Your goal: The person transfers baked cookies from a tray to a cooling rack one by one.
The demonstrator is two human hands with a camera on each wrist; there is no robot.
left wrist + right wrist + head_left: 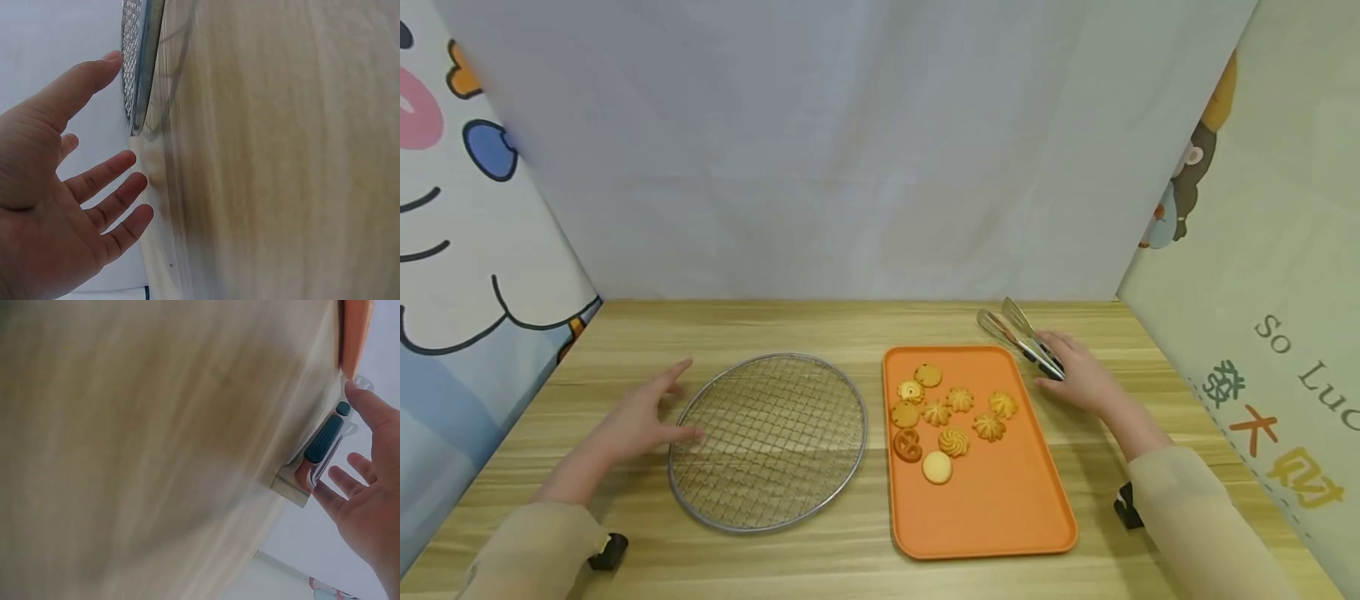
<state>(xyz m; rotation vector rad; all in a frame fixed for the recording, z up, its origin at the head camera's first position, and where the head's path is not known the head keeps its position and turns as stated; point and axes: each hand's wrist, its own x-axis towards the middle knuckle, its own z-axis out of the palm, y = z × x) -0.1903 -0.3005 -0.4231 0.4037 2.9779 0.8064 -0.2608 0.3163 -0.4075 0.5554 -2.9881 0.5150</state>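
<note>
My left hand [636,417], fingers spread, is at the left rim of a round wire mesh rack [767,442]. In the left wrist view its thumb [94,78] points at the rim of the rack, and the palm holds nothing. At the right, metal tongs [1026,348] with dark grips lie on the table, their two arms spread apart. My right hand [1075,375] is around their handle end, thumb on one side and fingers on the other. The right wrist view shows those fingers [337,478] loosely extended beside the dark grip of the tongs [324,439].
Between the rack and the tongs lies an orange tray [985,525], with several cookies on its upper and left part, one of them pretzel-shaped [907,446]. A pale curtain [865,167] hangs behind the wooden table [775,321]. Printed cloths flank both sides.
</note>
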